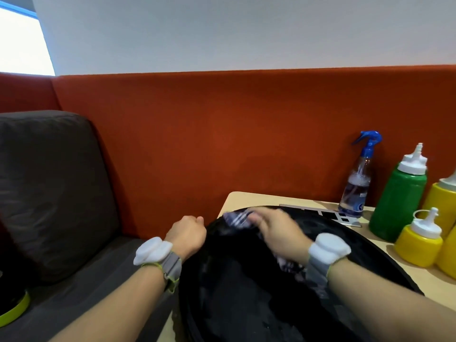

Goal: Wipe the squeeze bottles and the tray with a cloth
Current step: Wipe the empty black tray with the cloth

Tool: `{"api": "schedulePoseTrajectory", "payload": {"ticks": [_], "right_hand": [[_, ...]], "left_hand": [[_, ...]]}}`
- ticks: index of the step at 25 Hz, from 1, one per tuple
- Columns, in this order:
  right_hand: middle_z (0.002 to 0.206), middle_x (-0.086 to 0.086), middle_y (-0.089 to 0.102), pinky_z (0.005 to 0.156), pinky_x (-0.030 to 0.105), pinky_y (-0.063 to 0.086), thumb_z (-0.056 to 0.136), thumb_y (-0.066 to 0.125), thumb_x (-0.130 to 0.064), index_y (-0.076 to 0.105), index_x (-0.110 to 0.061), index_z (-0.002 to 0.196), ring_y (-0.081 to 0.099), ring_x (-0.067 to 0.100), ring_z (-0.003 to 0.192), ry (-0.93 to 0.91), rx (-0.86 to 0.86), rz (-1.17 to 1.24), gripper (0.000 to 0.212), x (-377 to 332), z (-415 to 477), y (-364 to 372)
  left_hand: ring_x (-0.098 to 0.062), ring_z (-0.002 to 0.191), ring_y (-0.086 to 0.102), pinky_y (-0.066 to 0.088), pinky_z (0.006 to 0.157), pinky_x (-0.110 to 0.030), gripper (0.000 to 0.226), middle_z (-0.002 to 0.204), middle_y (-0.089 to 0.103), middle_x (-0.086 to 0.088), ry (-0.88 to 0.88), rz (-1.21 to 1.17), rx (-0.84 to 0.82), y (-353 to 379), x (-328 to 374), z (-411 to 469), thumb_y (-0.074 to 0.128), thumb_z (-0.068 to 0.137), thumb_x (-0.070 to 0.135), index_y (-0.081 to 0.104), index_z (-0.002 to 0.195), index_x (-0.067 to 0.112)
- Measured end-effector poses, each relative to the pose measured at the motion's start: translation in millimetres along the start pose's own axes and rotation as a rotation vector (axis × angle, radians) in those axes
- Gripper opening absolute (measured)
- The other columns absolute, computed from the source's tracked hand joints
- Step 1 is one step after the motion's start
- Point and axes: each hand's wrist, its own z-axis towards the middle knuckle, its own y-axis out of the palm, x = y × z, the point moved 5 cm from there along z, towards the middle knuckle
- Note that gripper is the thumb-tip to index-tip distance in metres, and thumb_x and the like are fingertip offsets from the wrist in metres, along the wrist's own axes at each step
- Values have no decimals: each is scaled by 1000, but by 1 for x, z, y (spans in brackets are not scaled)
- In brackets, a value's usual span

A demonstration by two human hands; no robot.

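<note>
The right hand [276, 230] is pressing a checked cloth [238, 218] against the black round tray [246, 292] at lower centre — soft, easily bunched. The left hand [187, 234] is curled over the tray's left rim, steadying it — stiff, probably light and slippery.

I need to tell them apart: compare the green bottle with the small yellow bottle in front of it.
The green bottle is taller and wider; the small yellow bottle is squat. The green one stands farther back by the red partition; the yellow one is nearer the tray. Both stand upright with white nozzle caps.
</note>
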Motion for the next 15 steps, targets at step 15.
{"api": "schedulePoseTrajectory", "payload": {"ticks": [15], "right_hand": [[132,0,57,102,43,38,101,34,-39,52,-42,124,43,35,116,47,-175,-207,30,0,37,47]], "left_hand": [[-38,113,58,43,90,-36,57,119,64,-19,-1,71,85,-4,4,2,21,102,42,66,110,8]]}}
